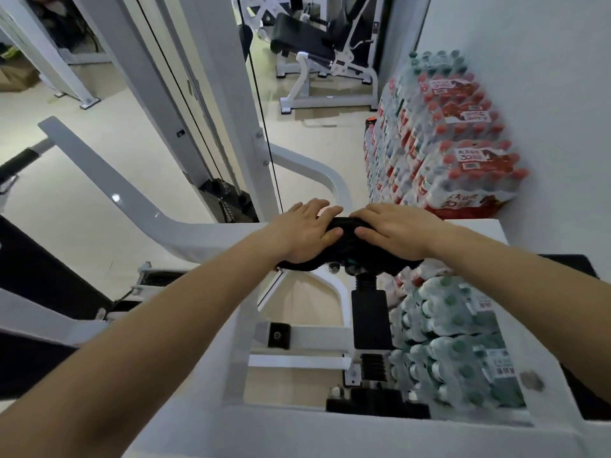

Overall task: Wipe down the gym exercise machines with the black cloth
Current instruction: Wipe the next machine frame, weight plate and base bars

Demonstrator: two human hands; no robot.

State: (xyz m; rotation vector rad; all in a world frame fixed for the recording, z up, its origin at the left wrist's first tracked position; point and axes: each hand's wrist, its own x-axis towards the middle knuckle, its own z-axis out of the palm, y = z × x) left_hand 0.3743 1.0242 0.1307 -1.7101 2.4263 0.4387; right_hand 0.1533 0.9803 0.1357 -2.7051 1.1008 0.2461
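A black cloth [347,238] lies bunched on the top white beam [211,239] of a gym machine, in the middle of the head view. My left hand [305,231] presses flat on the cloth's left half, fingers spread and pointing away from me. My right hand [396,231] presses on its right half, thumb curled against the cloth. The two hands almost touch. Most of the cloth is hidden under my palms. Below the beam, the machine's white frame [297,335] and a black adjustment post [370,319] show.
Shrink-wrapped packs of red-capped water bottles [443,140] are stacked against the right wall, with green-capped packs [456,342] below. White uprights and black cables [261,94] rise ahead. Another machine with a black padded seat [304,38] stands at the back. Beige floor [82,180] lies to the left.
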